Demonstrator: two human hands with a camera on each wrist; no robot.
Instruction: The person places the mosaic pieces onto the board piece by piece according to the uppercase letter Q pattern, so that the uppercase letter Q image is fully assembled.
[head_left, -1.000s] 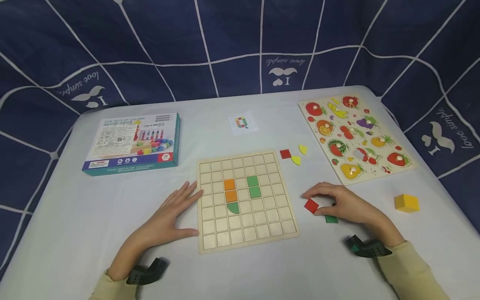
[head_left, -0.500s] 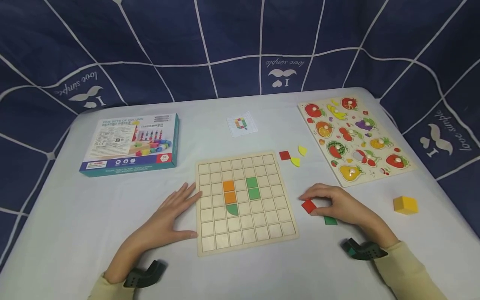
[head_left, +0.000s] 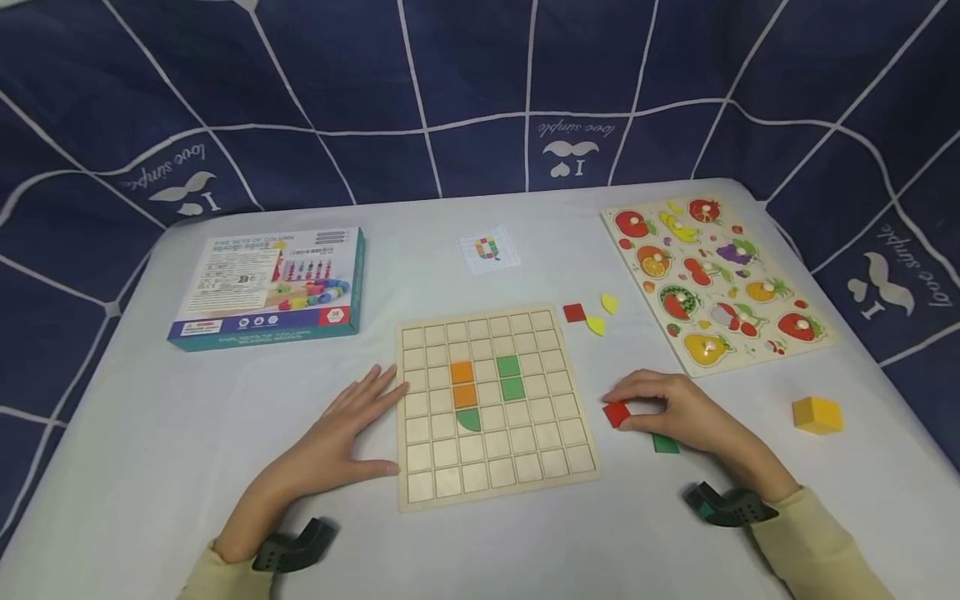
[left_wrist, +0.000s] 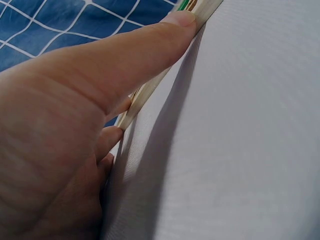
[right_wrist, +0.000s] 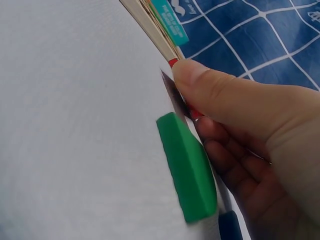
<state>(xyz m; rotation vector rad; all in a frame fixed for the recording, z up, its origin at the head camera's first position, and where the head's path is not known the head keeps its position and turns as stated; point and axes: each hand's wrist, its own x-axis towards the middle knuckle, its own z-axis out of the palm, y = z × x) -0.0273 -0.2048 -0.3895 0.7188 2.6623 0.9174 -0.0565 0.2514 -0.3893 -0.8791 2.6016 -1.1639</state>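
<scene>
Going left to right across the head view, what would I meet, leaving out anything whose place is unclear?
Printed box, grid board, red tile pinched by the right hand, green piece, yellow block.

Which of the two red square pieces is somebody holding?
The nearer red piece, pinched in the right hand. The other red piece lies farther off, beside the yellow pieces, untouched.

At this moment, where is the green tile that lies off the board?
In the head view, the green tile lies on the table, right of the board, partly hidden by the right hand.
</scene>
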